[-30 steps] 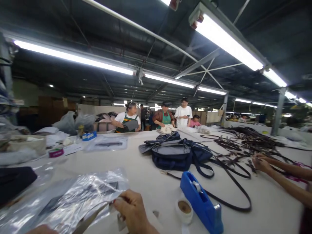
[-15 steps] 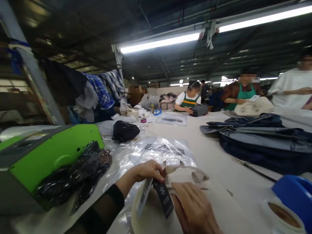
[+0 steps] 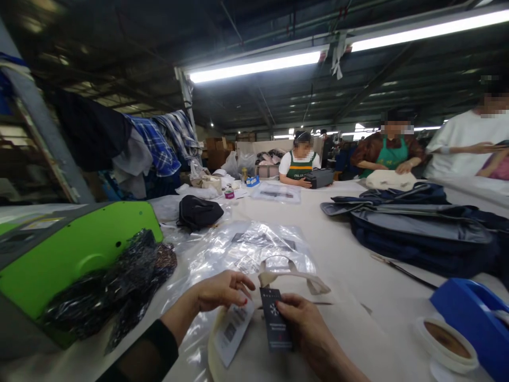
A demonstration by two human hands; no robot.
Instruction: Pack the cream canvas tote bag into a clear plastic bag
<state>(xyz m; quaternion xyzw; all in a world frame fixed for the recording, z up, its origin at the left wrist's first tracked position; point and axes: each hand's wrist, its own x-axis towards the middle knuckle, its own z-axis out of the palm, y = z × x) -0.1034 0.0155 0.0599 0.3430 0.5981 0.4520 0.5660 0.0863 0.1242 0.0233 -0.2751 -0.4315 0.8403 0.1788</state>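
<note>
My left hand (image 3: 217, 292) pinches a white printed label (image 3: 233, 330) at the near edge of the table. My right hand (image 3: 312, 331) holds a dark hang tag (image 3: 275, 323) by its upper edge, just right of the white label. Both tags lie over a cream fabric item (image 3: 254, 361) whose cream straps (image 3: 294, 276) loop out ahead of my hands. A clear plastic bag (image 3: 254, 246) with a dark insert lies flat beyond the straps.
A green machine (image 3: 75, 252) with crumpled dark plastic (image 3: 119, 281) stands at left. A blue tape dispenser (image 3: 473, 318) and tape roll (image 3: 447, 339) sit at right. Navy bags (image 3: 417, 225) lie mid-right, a black pouch (image 3: 196, 211) farther back. Several people work at the far end.
My view swung left from the strap pile to the green machine. My right hand has taken hold of the dark tag and the white label has dropped lower under my left hand.
</note>
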